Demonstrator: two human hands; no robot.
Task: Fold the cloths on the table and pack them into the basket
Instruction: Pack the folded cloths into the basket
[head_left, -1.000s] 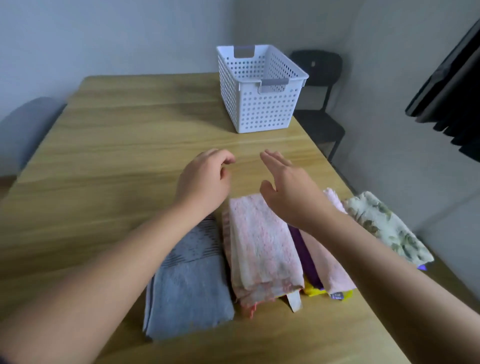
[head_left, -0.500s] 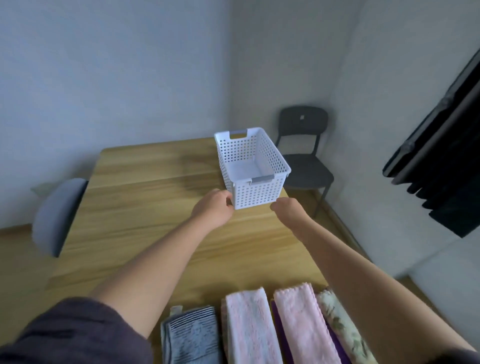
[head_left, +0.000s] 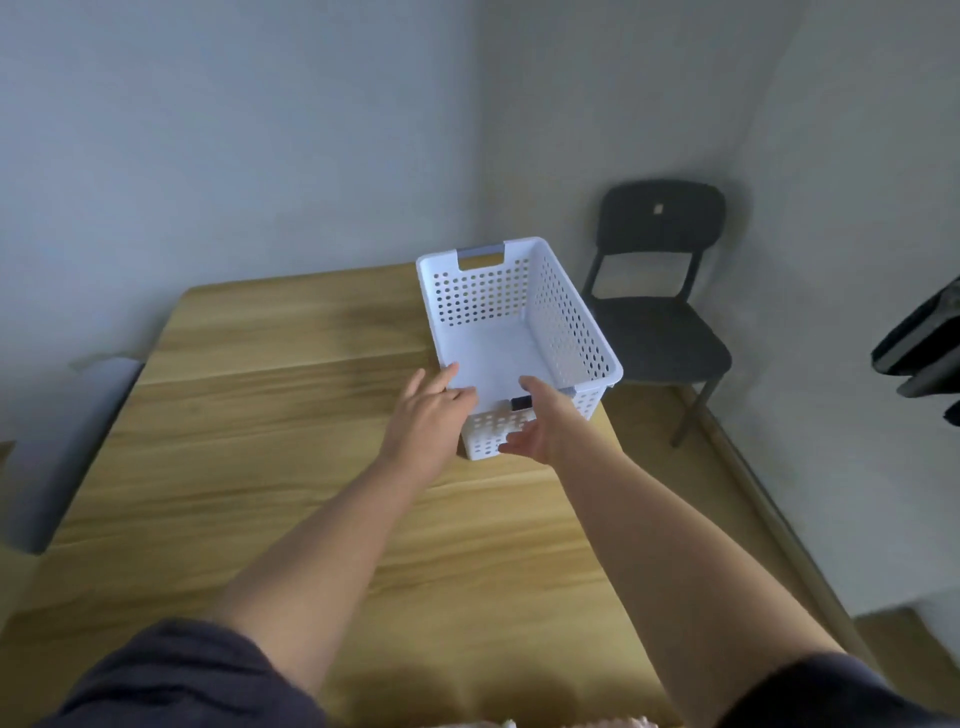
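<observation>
The basket (head_left: 567, 323) is judged to be light, stiff and empty, so it should slide or lift easily. Its thin perforated plastic may flex if squeezed hard, and its smooth walls could slip. The best hold is judged to be at the rims or the cut-out handles in the two end walls. It is white and rectangular, with rows of round holes in its walls, a plain floor and a grey-lined handle slot at the far end. It is seen just right of the frame's centre, resting on the right-hand part of the wooden table (head_left: 260, 415).

The left hand (head_left: 431, 410) is laid against the basket's near left corner with the fingers nearly straight; nothing is clasped by it. The right hand (head_left: 540, 431) appears to pinch the near end wall, the thumb being set over the rim and the fingers spread on the outer face.

A dark chair (head_left: 660, 312) is seen at the right, beyond the table. Slivers of pale cloths (head_left: 774, 724) are barely caught at the bottom edge.
</observation>
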